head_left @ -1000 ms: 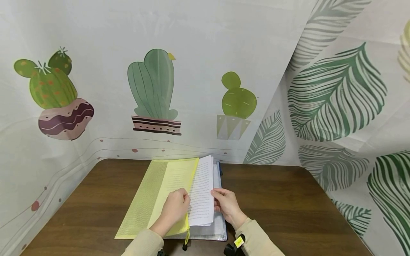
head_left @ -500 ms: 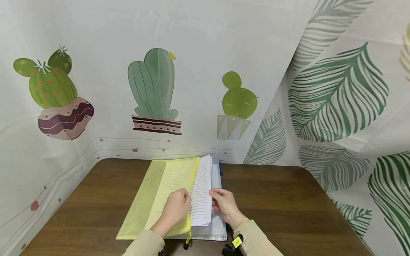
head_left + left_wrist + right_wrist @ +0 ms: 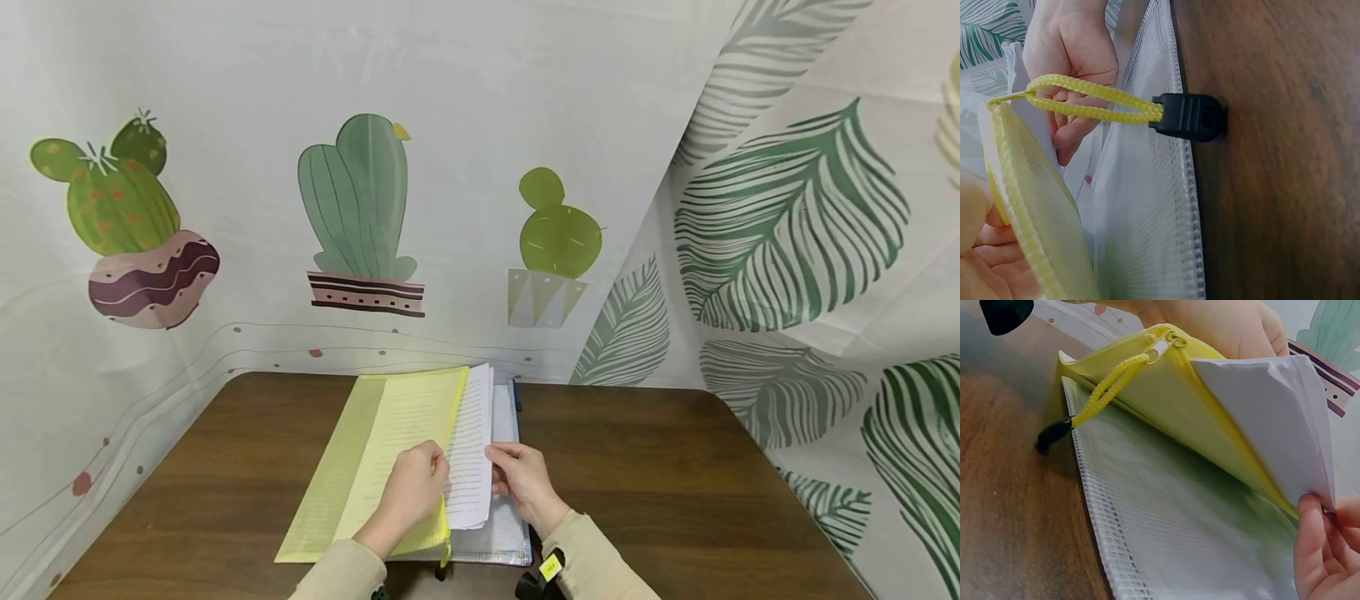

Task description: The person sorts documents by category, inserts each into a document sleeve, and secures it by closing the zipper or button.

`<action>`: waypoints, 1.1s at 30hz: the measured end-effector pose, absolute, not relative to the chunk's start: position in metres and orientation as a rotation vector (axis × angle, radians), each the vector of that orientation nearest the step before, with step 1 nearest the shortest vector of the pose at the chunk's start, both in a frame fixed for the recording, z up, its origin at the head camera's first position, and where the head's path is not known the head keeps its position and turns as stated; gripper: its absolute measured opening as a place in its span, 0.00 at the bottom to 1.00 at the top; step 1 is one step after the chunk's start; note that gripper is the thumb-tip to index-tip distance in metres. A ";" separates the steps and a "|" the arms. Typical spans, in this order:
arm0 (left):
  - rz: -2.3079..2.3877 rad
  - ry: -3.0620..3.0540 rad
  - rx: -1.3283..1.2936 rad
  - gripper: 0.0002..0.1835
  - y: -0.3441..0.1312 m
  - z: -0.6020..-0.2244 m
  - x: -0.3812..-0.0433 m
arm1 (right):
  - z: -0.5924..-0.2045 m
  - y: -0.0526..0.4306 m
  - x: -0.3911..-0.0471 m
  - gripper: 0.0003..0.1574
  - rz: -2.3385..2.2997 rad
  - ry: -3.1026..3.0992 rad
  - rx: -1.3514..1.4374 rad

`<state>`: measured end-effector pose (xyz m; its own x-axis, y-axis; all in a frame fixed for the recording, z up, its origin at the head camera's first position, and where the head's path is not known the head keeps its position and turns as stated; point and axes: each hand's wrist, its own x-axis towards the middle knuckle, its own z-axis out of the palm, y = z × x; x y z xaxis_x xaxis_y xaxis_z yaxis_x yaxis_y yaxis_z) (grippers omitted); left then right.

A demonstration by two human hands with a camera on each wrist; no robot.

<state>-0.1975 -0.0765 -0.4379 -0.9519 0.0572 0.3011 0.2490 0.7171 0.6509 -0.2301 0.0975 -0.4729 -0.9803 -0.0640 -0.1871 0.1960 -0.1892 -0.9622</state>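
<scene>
My left hand pinches the open edge of a yellow mesh zip pouch, holding it lifted. A stack of printed paper sheets lies partly inside the pouch, its right part sticking out. With thumb and fingers, my right hand grips the right edge of the sheets. A yellow cord pull with a black end hangs from the pouch's zipper slider. Underneath lies a clear mesh zip pouch, largely covered by the yellow one.
The pouches lie on a dark brown wooden table. Behind it hangs a white cloth printed with cacti and leaves. A blue zipper piece shows at the clear pouch's far right corner.
My right hand has moved slightly left with the sheets, which now reach a little deeper into the yellow pouch. My left hand keeps its grip, and the pouch has shifted a touch right.
</scene>
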 end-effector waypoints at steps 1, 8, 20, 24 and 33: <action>-1.072 -2.668 -0.235 0.07 -0.076 -0.438 -0.198 | -0.473 0.097 -0.230 0.24 -2.294 1.886 0.163; -1.063 -2.653 -0.238 0.07 -0.076 -0.438 -0.197 | -0.471 0.098 -0.229 0.24 -2.278 1.905 0.172; -1.085 -2.653 -0.238 0.06 -0.077 -0.439 -0.194 | -0.470 0.100 -0.228 0.23 -2.249 1.943 0.154; -1.098 -2.658 -0.209 0.06 -0.076 -0.439 -0.194 | -0.471 0.100 -0.228 0.23 -2.251 1.960 0.138; -1.117 -2.607 -0.186 0.07 -0.072 -0.444 -0.193 | -0.473 0.099 -0.228 0.22 -2.251 1.982 0.135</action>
